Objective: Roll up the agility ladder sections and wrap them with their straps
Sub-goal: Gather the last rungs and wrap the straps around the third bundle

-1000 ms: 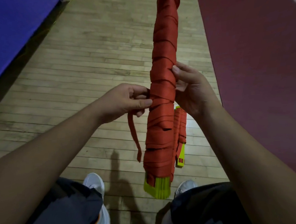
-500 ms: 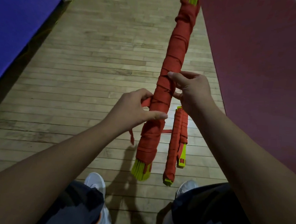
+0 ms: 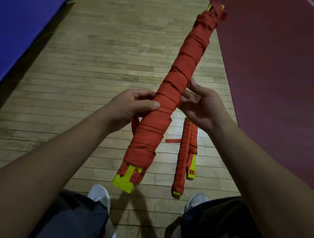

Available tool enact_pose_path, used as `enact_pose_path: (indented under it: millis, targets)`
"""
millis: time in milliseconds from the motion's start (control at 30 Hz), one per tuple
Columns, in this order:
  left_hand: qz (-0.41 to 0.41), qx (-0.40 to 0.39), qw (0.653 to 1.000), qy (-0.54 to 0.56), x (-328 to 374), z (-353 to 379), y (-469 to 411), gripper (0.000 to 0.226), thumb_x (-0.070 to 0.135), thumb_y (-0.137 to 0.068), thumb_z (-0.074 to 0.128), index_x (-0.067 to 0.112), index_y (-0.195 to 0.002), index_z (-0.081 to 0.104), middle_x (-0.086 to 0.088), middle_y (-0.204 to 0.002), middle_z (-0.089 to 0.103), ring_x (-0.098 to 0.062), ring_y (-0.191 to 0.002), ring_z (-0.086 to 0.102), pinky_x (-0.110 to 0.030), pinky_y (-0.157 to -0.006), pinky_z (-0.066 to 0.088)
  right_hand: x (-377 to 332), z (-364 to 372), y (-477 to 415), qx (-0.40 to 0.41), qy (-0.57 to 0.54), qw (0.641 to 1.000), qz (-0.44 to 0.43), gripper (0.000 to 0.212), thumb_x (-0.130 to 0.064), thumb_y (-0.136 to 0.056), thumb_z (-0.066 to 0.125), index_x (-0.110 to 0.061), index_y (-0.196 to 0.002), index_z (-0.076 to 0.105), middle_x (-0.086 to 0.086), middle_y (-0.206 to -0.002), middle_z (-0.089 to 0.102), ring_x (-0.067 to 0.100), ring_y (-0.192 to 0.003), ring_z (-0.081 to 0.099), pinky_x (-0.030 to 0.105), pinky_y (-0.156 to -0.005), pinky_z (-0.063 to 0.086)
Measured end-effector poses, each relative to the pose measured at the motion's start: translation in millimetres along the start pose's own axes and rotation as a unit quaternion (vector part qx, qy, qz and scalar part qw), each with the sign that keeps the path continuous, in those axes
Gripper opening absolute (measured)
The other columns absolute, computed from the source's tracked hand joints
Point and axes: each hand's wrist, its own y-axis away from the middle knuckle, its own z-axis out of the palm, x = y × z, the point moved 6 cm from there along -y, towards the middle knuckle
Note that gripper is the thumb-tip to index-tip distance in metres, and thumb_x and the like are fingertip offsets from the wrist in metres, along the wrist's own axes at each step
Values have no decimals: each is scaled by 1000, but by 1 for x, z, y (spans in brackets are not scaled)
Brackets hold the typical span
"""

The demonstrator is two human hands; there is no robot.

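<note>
Presently held in the air, slantwise over the wooden floor (image 3: 101,61): the wrapped ladder bundle (image 3: 169,95), yellow rung ends (image 3: 124,181) low and close, nearer the left shoe (image 3: 99,194), far end raised toward the red mat (image 3: 273,70). Gripped about the middle by the left hand (image 3: 133,106), fingers curled underneath, thumb pressed flat on top across the strap turns. Touched on the opposite side by the right hand (image 3: 202,105), fingers loosely spread against the roll and not closed round it; fingertips behind the roll hidden. Hanging in a small loop just below the left hand: seemingly the loose strap tail (image 3: 135,123), not yet tucked.

Judging by that, nearly finished with this section; only securing the tail left.

To do it well:
- Pin the last turn under the left thumb to prevent slackening.
- Take the tail between the right fingers and draw it snug.
- Slide it beneath a tight neighbouring turn, not a slack one.
- Pull along the direction of the wrap, never against it, to avoid loosening the uneven-looking turns nearer the rung ends.
- Avoid tipping the low end further, for fear of spilling rungs.

Lying on the floor just beyond the right shoe (image 3: 197,199), near the red mat's edge: a second wrapped bundle (image 3: 184,156), thinner, with a short strap end (image 3: 172,140) trailing to its left. Along the floor's left edge, a blue mat (image 3: 21,20).
</note>
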Motion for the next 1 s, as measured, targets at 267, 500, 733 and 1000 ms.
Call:
enact_pose_path:
  millis: [267,500,733,1000]
  targets:
    - [-23,-83,996,33,0,15,1,34,14,-85,72,1,-116,68,-7,-92,72,-18,-75,64,-23,-73,52,-12,17,5,-61,-29,998,-14,29,-19,-94,55,-3,-91,79,13,-102,73,26,-98,71,48,-102,52]
    - [-8,4,992,-123,-2,3,1,18,18,-90,73,6,-103,75,-4,-84,78,-11,-56,52,-18,-53,44,-24,2,0,38,134,989,-58,38,-17,-97,62,8,-125,59,13,-103,62,24,-88,65,34,-70,62]
    - [25,61,936,-345,-9,18,2,74,61,-58,85,23,-120,70,12,-107,72,2,-99,67,-19,-88,51,-20,-5,-3,113,250,957,-94,36,-16,-89,75,8,-115,67,11,-95,70,23,-91,68,39,-83,59]
    - [42,53,953,-297,-3,8,2,26,26,-82,83,20,-105,73,7,-85,73,-11,-81,71,-38,-74,62,-25,-3,1,102,231,962,-106,24,-15,-94,69,-3,-113,61,10,-99,68,25,-93,65,38,-83,57]
